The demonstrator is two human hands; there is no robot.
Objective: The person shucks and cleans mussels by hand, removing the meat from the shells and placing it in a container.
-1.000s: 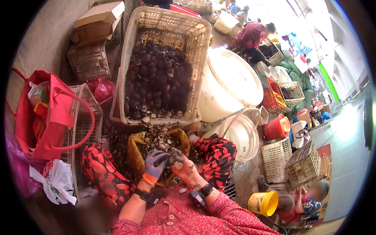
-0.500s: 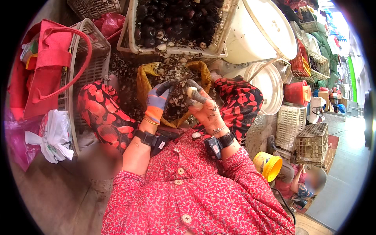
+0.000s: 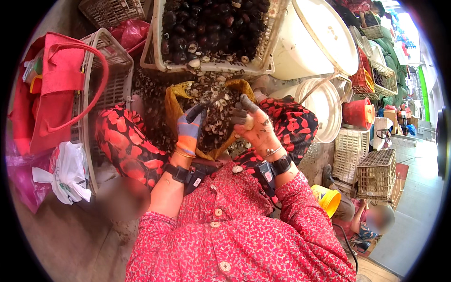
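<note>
head view: a red patterned shirt (image 3: 221,235) fills six o'clock. just above it, black straps (image 3: 177,173) ring both wrists. the gloved left hand (image 3: 190,126) curls its fingers together, pinching a thin dark thing (image 3: 213,100) that juts toward two o'clock; what it is cannot be told. the right hand (image 3: 257,127), just beside, bends its fingers inward, dark covers (image 3: 247,103) on their tips; whether they pinch anything cannot be told.

below the hands, pale and dark shells (image 3: 216,123) lie in an open yellow sack (image 3: 174,105). red-and-black trousers (image 3: 124,141) flank it at nine and three.

farther out from the hands, a crate (image 3: 271,35) of dark shellfish (image 3: 211,28) stands at twelve, a white tub (image 3: 293,47) between one and two, a white bucket (image 3: 324,108) near three and a yellow bucket (image 3: 327,199) near four. a red bag (image 3: 58,80) sits between nine and ten, a white bag (image 3: 68,176) between eight and nine.

beyond, near four, sits a person (image 3: 364,225); a red bucket (image 3: 355,113) stands near three.
</note>
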